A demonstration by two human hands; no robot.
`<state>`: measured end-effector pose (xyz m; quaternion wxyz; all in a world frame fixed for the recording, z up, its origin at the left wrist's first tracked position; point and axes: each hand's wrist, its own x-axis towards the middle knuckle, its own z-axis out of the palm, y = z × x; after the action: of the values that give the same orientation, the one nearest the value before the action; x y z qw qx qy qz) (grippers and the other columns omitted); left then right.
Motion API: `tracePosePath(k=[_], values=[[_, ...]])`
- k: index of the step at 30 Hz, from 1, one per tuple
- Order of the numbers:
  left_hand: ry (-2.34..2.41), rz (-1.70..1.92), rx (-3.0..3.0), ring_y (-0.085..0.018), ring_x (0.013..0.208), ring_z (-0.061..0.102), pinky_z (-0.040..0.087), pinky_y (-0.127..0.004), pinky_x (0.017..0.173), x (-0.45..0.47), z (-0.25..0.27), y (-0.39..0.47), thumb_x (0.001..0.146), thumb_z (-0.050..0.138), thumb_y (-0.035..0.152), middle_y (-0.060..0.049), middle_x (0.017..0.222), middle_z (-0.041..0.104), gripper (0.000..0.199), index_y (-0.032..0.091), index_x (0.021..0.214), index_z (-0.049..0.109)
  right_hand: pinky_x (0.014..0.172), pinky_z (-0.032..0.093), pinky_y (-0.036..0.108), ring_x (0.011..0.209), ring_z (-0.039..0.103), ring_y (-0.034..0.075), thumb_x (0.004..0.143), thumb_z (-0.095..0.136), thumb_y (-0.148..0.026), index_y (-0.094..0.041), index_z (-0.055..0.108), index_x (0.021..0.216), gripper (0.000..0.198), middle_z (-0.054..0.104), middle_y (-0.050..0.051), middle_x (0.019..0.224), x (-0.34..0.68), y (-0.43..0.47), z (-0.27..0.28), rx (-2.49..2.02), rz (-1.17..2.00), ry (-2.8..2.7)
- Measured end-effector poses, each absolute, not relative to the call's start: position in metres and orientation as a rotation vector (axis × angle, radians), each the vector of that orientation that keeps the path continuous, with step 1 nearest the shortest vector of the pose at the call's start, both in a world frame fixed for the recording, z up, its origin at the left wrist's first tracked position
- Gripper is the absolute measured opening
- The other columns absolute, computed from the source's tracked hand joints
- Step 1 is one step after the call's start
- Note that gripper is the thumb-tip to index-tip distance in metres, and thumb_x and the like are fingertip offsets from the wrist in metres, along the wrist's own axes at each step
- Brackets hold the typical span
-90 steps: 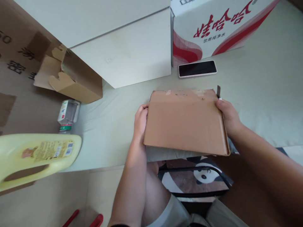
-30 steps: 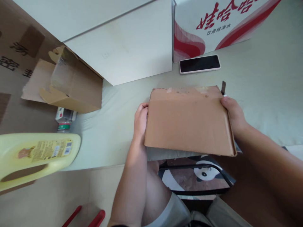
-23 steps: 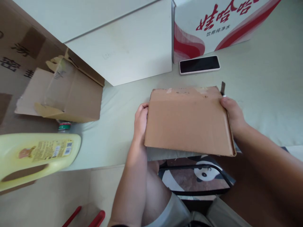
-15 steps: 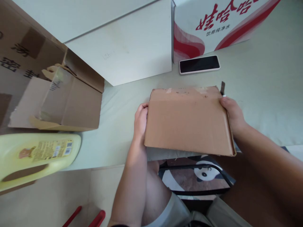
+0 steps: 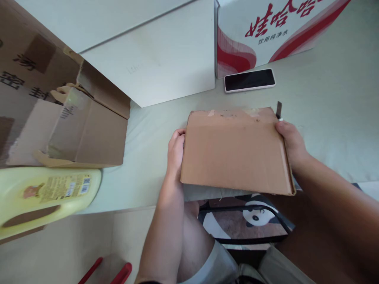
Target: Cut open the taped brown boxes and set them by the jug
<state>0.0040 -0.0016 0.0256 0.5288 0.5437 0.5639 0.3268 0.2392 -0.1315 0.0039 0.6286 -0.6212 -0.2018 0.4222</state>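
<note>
At the front of the green worktop, the left hand and right hand are holding a brown box by its sides, seemingly steadying it, and any next move is likely needing both.

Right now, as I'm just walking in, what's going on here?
A person's left hand and right hand hold a brown cardboard box between them, at opposite ends. A phone lies screen-up beyond it, near a red-and-white box. An open carton and yellow jug are off to the left.
</note>
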Motion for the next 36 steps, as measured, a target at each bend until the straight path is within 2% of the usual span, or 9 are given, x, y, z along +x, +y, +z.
tracePosePath(k=[14,24,27,31,36], values=[[1.351,0.769,1.286,-0.016,0.073,0.055,0.044,-0.027,0.066,0.0021,0.0264,-0.0038,0.079,0.055,0.026,0.000,0.077,0.063,0.009,0.023,0.083,0.063,0.066,0.063,0.047,0.086,0.074,0.036,0.055,0.078,-0.077,-0.027,0.056,0.068,0.056,0.072,0.006,0.075,0.2384,-0.1318,0.0068,-1.441,0.983,-0.444],[1.358,0.761,1.291,-0.017,0.072,0.056,0.044,-0.028,0.064,0.0019,0.0296,-0.0078,0.081,0.054,0.027,-0.001,0.079,0.066,0.010,0.023,0.083,0.063,0.060,0.062,0.046,0.081,0.073,0.034,0.058,0.076,-0.078,-0.027,0.057,0.070,0.056,0.073,0.006,0.079,0.2391,-0.1336,0.0050,-1.440,0.975,-0.488],[1.364,0.758,1.287,-0.017,0.071,0.056,0.044,-0.028,0.065,0.0016,0.0290,-0.0075,0.081,0.054,0.025,0.000,0.078,0.065,0.009,0.023,0.083,0.063,0.061,0.062,0.046,0.080,0.073,0.033,0.061,0.075,-0.078,-0.027,0.057,0.071,0.054,0.072,0.005,0.078,0.2399,-0.1339,0.0039,-1.449,0.970,-0.501],[1.368,0.762,1.276,-0.016,0.069,0.054,0.044,-0.028,0.064,0.0022,0.0298,-0.0081,0.082,0.054,0.024,0.000,0.077,0.064,0.009,0.023,0.082,0.063,0.063,0.062,0.046,0.079,0.072,0.033,0.058,0.077,-0.078,-0.027,0.059,0.071,0.056,0.071,0.005,0.076,0.2396,-0.1332,0.0046,-1.459,0.959,-0.486],[1.357,0.765,1.272,-0.016,0.068,0.053,0.044,-0.028,0.063,0.0030,0.0306,-0.0086,0.082,0.053,0.024,0.000,0.075,0.063,0.009,0.023,0.082,0.062,0.066,0.063,0.050,0.084,0.073,0.036,0.059,0.076,-0.081,-0.028,0.058,0.069,0.057,0.071,0.005,0.075,0.2373,-0.1339,0.0067,-1.438,0.965,-0.516]])
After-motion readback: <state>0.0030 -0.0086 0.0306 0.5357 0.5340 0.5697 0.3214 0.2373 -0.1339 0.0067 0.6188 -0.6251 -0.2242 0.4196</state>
